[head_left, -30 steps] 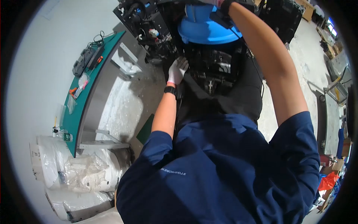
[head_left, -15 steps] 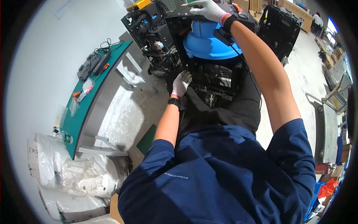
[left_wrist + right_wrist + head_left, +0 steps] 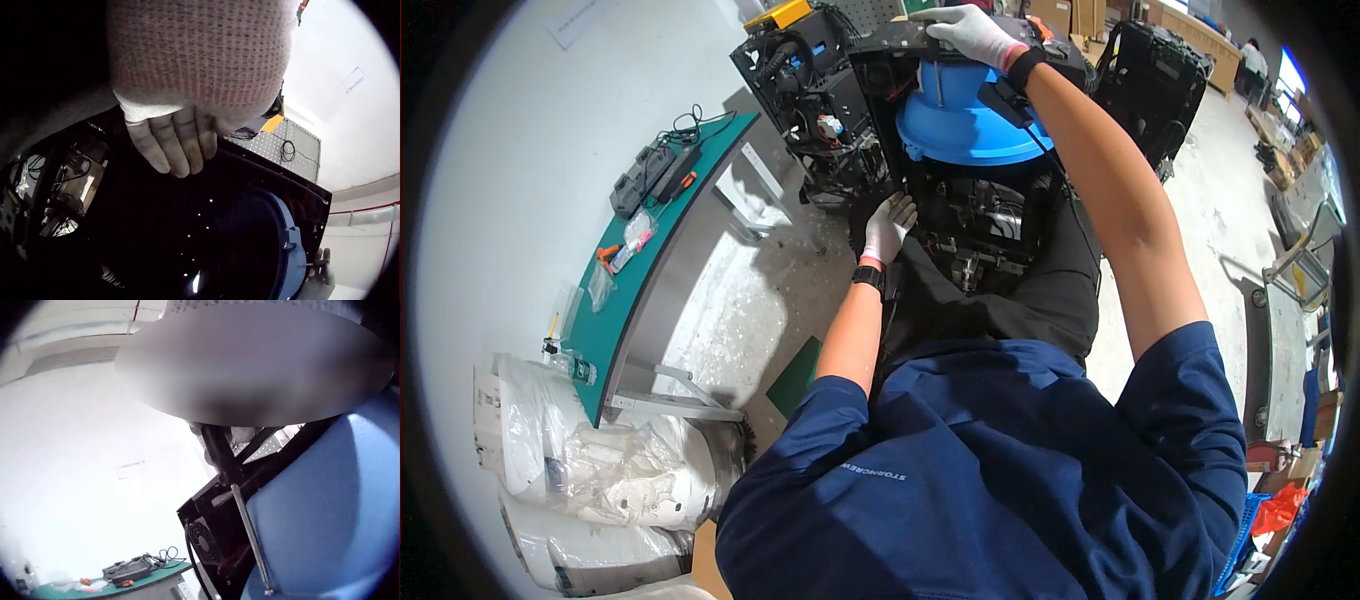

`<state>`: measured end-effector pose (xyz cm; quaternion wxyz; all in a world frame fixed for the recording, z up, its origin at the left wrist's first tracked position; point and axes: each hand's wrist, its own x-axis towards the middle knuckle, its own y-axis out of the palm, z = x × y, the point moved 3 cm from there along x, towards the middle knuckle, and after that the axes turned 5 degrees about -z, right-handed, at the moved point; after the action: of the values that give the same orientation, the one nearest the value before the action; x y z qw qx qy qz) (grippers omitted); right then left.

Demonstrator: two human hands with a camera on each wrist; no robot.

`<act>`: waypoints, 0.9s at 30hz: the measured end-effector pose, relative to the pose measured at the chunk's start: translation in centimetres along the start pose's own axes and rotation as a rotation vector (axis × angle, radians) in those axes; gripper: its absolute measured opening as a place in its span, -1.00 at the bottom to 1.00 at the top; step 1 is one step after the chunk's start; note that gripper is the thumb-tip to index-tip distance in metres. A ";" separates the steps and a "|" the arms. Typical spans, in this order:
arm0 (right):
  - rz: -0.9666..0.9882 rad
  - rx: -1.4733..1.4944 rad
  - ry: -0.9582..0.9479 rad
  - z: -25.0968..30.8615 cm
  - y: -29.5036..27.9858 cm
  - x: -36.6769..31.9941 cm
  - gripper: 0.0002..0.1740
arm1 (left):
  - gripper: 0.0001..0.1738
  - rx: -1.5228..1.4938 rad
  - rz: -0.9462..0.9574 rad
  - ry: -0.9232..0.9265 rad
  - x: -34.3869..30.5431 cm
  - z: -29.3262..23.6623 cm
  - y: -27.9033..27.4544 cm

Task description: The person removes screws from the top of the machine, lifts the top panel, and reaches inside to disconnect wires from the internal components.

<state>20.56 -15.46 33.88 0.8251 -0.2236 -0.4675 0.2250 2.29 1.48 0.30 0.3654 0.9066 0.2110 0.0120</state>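
The gloved left hand (image 3: 887, 228) lies with fingers extended against the dark side of a black machine frame (image 3: 250, 156), left of the seated person's legs. In the left wrist view, its fingers (image 3: 179, 147) lie side by side and hold nothing visible. Higher up, the gloved right hand (image 3: 975, 36) grips the black top (image 3: 890, 38) of the machine above a blue round housing (image 3: 970, 125). A thin metal rod (image 3: 251, 537) hangs beneath that hand, beside the blue surface. Blur covers most of the right hand in its wrist view.
A green-topped table (image 3: 605, 325) at the left bears a grey tool case (image 3: 640, 180), cables and orange-handled tools. Black machine assemblies stand at left (image 3: 830, 110) and right (image 3: 1155, 90). Plastic-wrapped white pieces (image 3: 630, 470) lie lower left; a cart (image 3: 1285, 340) is far right.
The head view has tilted up and shows the right hand and machine top, which were cut off one second ago. The left hand stays against the machine's side.
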 end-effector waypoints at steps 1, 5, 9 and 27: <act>0.000 0.000 -0.001 -0.1 0.2 0.0 -0.60 | -0.49 -0.008 0.000 -0.003 0.0 0.1 -0.1; -0.091 0.017 -0.147 0.8 0.0 -0.5 -0.66 | -0.49 -0.006 0.024 0.004 0.2 0.3 -0.3; -0.067 -0.057 -0.098 1.2 0.0 -0.8 -0.60 | -0.48 -0.008 0.016 0.006 0.0 0.5 -0.2; 0.030 0.086 -0.022 2.2 -1.0 -1.2 -0.53 | -0.50 -0.017 -0.006 0.006 -0.2 0.0 0.1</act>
<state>18.22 -16.62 34.72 0.8254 -0.1923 -0.4628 0.2597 2.14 1.38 0.38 0.3724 0.9027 0.2149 0.0154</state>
